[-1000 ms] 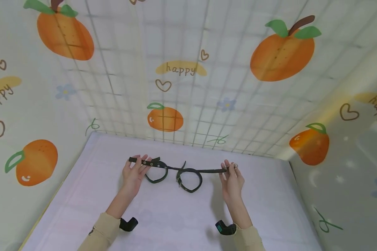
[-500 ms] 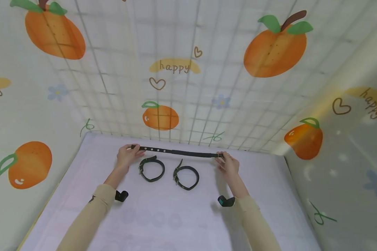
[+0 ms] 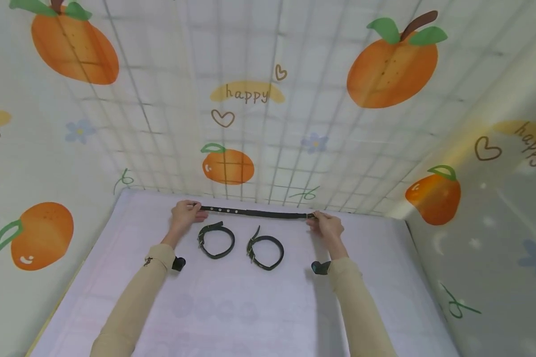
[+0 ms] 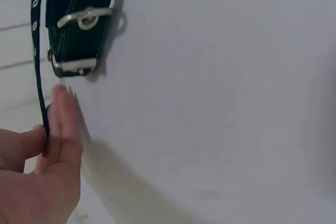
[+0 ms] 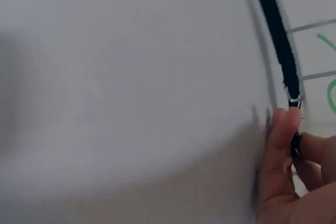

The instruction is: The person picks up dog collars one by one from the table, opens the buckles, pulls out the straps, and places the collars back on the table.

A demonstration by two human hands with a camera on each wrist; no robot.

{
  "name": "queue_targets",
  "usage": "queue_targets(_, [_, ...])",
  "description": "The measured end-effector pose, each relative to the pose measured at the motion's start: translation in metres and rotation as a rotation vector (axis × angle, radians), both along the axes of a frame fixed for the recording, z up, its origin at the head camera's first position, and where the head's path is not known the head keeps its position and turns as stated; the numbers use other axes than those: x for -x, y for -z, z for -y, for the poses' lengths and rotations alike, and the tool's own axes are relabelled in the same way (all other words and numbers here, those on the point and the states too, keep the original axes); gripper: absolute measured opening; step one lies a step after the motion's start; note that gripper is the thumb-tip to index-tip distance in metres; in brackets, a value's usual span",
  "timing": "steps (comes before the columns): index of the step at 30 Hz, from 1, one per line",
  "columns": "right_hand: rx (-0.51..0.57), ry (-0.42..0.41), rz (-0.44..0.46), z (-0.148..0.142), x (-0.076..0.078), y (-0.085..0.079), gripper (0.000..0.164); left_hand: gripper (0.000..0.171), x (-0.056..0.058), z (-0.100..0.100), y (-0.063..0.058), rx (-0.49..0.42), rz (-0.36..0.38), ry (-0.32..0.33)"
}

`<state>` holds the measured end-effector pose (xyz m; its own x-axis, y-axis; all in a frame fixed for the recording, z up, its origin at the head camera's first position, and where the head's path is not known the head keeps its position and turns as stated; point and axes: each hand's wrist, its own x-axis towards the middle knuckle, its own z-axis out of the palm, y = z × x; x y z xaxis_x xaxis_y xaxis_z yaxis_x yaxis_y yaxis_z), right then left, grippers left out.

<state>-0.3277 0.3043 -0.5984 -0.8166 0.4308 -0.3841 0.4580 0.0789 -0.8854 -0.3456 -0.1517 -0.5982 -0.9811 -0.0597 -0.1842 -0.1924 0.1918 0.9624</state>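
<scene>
A black strap collar (image 3: 263,213) with metal-rimmed holes is stretched straight near the table's back edge. My left hand (image 3: 185,216) pinches its holed end between thumb and fingers, as the left wrist view also shows. At the buckle end, my right hand (image 3: 329,226) pinches the strap; its fingers partly hide the buckle in the right wrist view. Two more black collars lie buckled into loops in front of the strap: a left looped collar (image 3: 216,241) and a right looped collar (image 3: 265,253). The left wrist view shows a looped collar's metal buckle (image 4: 79,66) close up.
The white tabletop (image 3: 232,312) runs up to a fruit-printed back curtain (image 3: 178,124) with grid lines behind it. Similar printed sheets stand at left and right. A small black device (image 3: 178,263) sits at the left cuff, another black device (image 3: 320,267) at the right.
My hands have carried the strap away from me, off the two looped collars toward the back edge, drawing it straight. The looped collars stay on the table.
</scene>
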Motion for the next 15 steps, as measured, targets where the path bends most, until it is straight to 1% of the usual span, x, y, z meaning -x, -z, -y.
queue_targets(2, [-0.055, -0.026, -0.006, -0.003, 0.004, 0.003, 0.045, 0.039, 0.002, 0.001, 0.001, 0.028, -0.004, 0.013])
queue_targets(4, [-0.110, -0.048, -0.016, -0.006, 0.006, 0.006, 0.044, 0.038, 0.005, 0.002, 0.002, 0.078, 0.000, 0.006])
queue_targets(7, [-0.145, -0.042, -0.032, -0.012, 0.006, 0.011, 0.043, 0.038, 0.010, 0.005, 0.007, 0.153, 0.007, -0.003])
queue_targets(9, [-0.172, -0.043, -0.039, -0.015, 0.005, 0.014, 0.042, 0.035, 0.013, 0.005, 0.012, 0.186, 0.005, -0.031])
queue_targets(12, [-0.222, -0.065, -0.049, -0.018, 0.005, 0.017, 0.042, 0.032, 0.017, 0.006, 0.017, 0.192, -0.005, -0.064])
queue_targets(15, [-0.281, -0.095, -0.068, -0.019, 0.006, 0.018, 0.041, 0.032, 0.018, 0.006, 0.018, 0.185, -0.015, -0.093])
